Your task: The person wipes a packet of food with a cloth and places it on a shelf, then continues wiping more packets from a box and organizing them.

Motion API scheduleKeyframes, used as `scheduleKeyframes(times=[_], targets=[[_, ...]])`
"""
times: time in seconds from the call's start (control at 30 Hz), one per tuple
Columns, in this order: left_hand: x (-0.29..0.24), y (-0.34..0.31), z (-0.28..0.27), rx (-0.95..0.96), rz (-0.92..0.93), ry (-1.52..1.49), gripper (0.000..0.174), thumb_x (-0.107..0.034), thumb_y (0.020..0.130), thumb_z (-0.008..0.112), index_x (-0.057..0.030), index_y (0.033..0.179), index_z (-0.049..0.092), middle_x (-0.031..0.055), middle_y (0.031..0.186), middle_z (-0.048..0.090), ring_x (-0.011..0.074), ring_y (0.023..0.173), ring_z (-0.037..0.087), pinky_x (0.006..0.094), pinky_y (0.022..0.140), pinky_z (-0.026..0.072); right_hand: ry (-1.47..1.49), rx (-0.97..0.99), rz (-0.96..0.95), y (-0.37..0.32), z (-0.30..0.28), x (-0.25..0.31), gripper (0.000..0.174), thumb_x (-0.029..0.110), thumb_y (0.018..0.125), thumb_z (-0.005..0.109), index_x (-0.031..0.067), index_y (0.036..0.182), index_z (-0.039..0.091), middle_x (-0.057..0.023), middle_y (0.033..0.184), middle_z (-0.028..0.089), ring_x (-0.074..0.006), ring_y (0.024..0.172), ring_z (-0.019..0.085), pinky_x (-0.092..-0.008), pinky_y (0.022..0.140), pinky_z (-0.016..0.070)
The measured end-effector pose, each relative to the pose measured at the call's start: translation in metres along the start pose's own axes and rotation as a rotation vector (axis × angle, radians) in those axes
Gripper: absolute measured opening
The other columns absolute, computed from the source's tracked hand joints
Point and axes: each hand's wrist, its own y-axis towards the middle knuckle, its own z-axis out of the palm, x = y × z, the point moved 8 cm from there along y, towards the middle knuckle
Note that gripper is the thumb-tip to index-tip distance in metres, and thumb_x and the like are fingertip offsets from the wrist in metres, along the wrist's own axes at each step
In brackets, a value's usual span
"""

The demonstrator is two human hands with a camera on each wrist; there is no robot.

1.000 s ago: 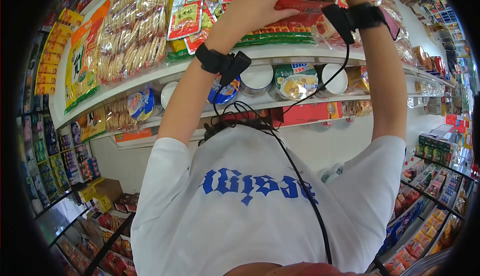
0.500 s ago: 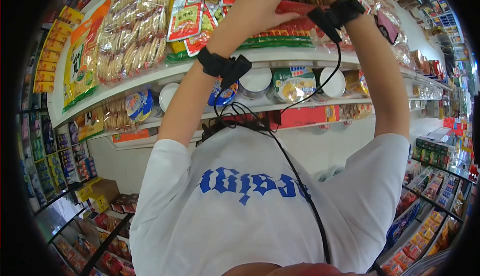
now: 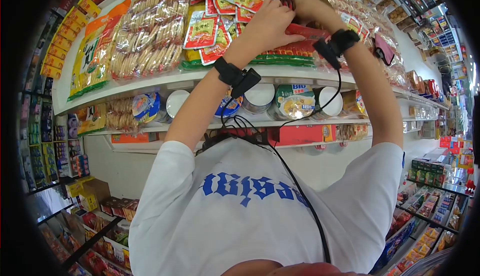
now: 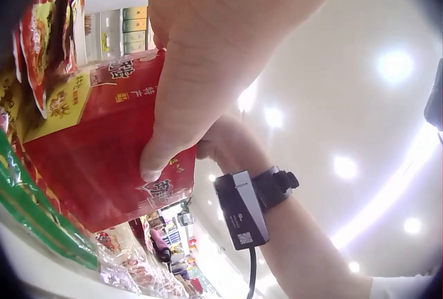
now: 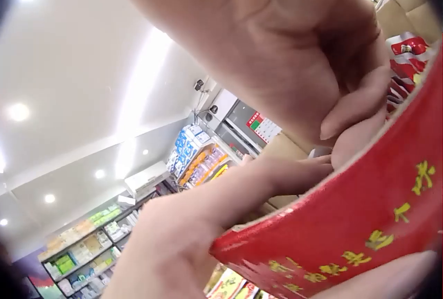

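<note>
A red cardboard box (image 3: pixel 302 30) with yellow print stands on the upper shelf, its top open. My left hand (image 3: pixel 270 28) grips its near wall. In the left wrist view the thumb lies along the outer red face, and in the right wrist view the fingers hook over the rim. My right hand (image 3: pixel 312 8) reaches into the box opening with bent fingers (image 5: pixel 360 102). Red packets (image 5: pixel 410 64) lie inside, beside those fingers. I cannot tell whether the right fingers hold a packet. Loose red-and-white snack packets (image 3: pixel 202 31) lie in a pile left of the box.
Clear bags of stacked biscuits (image 3: pixel 150 31) and a yellow-green bag (image 3: pixel 92 58) lie left along the white shelf (image 3: pixel 175 77). Instant noodle tubs (image 3: pixel 295 101) line the shelf below. Cables (image 3: pixel 240 122) hang from both wrist cameras. A pink-and-black item (image 3: pixel 384 51) is at the right.
The head view has tilted, so the shelf and hands sit lower in it and more of the right hand and box shows. My left hand keeps its grip; my right hand stays at the box opening.
</note>
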Motion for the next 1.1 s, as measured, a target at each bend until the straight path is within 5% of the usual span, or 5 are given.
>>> scheduleKeyframes(times=[0.2, 0.53, 0.7, 0.83, 1.1], targets=[[-0.002, 0.001, -0.006, -0.081, 0.056, -0.034, 0.048, -0.043, 0.076, 0.083, 0.0009, 0.091, 0.07, 0.0161, 0.078, 0.065, 0.0349, 0.084, 0.062, 0.0527, 0.122, 0.0274, 0.328, 0.221, 0.078, -0.044, -0.024, 0.017, 0.033, 0.023, 0.081, 0.073, -0.0065, 0.097, 0.072, -0.0221, 0.083, 0.073, -0.029, 0.069, 0.068, -0.0409, 0.065, 0.0547], [-0.008, -0.034, -0.062, -0.064, -0.247, -0.194, 0.073, -0.04, 0.085, 0.08, 0.004, 0.137, 0.054, 0.0232, 0.149, 0.047, 0.0384, 0.134, 0.05, 0.043, 0.113, 0.0422, 0.144, 0.067, 0.14, -0.038, 0.001, 0.004, 0.035, 0.016, 0.082, 0.067, -0.0069, 0.108, 0.07, -0.0259, 0.097, 0.073, -0.038, 0.089, 0.072, -0.0453, 0.077, 0.0557], [0.015, -0.078, -0.093, -0.027, -0.349, -0.131, 0.056, -0.032, 0.092, 0.075, 0.0022, 0.133, 0.058, 0.0221, 0.131, 0.063, 0.0369, 0.122, 0.061, 0.0426, 0.104, 0.0476, 0.105, 0.257, 0.125, -0.039, 0.0, 0.022, 0.035, 0.017, 0.082, 0.058, -0.0065, 0.105, 0.071, -0.0216, 0.095, 0.075, -0.0387, 0.077, 0.071, -0.0451, 0.066, 0.0543], [0.037, -0.117, -0.115, -0.037, -0.477, -0.125, 0.046, -0.026, 0.093, 0.074, 0.0016, 0.128, 0.062, 0.0217, 0.125, 0.066, 0.0359, 0.116, 0.064, 0.0416, 0.101, 0.0489, 0.295, 0.085, 0.192, -0.046, -0.01, -0.005, 0.034, 0.022, 0.085, 0.057, -0.0054, 0.099, 0.072, -0.0198, 0.087, 0.073, -0.0317, 0.073, 0.07, -0.0428, 0.063, 0.0525], [0.059, -0.168, -0.137, -0.096, -0.624, -0.119, 0.039, -0.023, 0.096, 0.069, 0.0037, 0.124, 0.062, 0.0224, 0.121, 0.065, 0.0389, 0.112, 0.064, 0.0426, 0.095, 0.0501, 0.326, 0.149, 0.188, -0.041, 0.001, -0.01, 0.037, 0.025, 0.088, 0.061, -0.0035, 0.11, 0.069, -0.0232, 0.102, 0.073, -0.0379, 0.094, 0.071, -0.0447, 0.083, 0.055]])
